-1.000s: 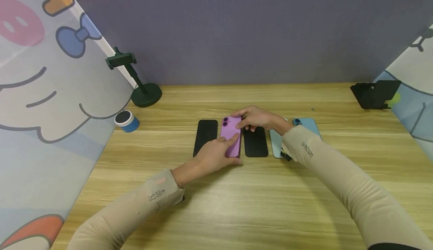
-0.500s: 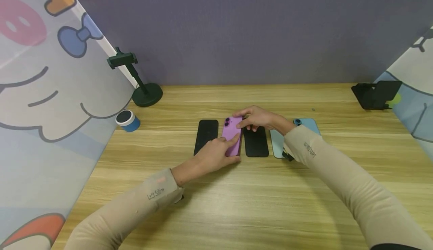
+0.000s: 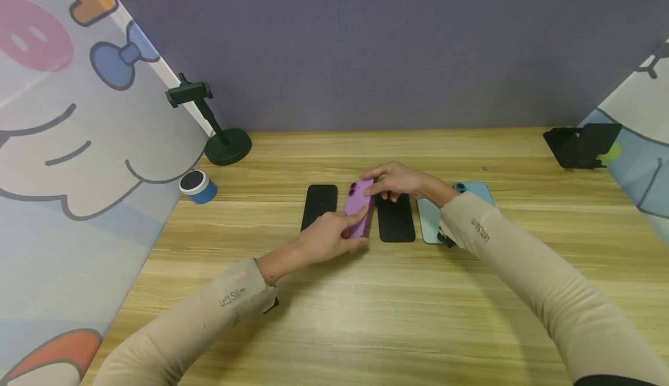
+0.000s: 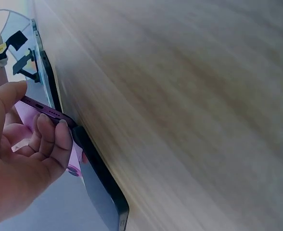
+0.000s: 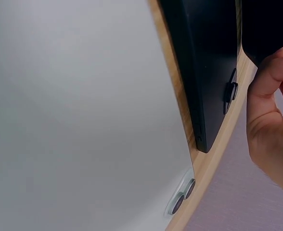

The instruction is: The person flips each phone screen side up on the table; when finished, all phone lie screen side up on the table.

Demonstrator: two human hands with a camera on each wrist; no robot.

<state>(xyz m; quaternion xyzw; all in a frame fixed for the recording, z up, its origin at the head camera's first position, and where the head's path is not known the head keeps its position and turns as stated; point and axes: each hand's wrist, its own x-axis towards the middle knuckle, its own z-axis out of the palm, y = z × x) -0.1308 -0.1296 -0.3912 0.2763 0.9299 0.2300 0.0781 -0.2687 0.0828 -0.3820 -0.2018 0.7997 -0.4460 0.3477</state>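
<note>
A purple smartphone [image 3: 357, 195] is held by both hands, back and twin cameras up, in a row of several phones. Its right long edge is tipped up off the table. At its lower end my left hand [image 3: 328, 239] pinches it; in the left wrist view the fingers curl at its port edge [image 4: 46, 109]. My right hand [image 3: 401, 180] grips the upper right edge; its dark screen side [image 5: 264, 29] shows in the right wrist view. A black phone [image 3: 320, 201] lies to the left, another black phone [image 3: 396, 224] to the right.
Further right lie a pale green phone [image 3: 428, 223], partly under the right sleeve, and a blue phone [image 3: 478, 191]. A dark green phone stand [image 3: 226, 147] and a blue-white jar [image 3: 198, 187] are at left. A black folding stand [image 3: 580, 145] sits back right.
The purple phone, flat at first, has tipped up along its right edge. My left hand has shifted slightly left with it. My right hand has hardly moved.
</note>
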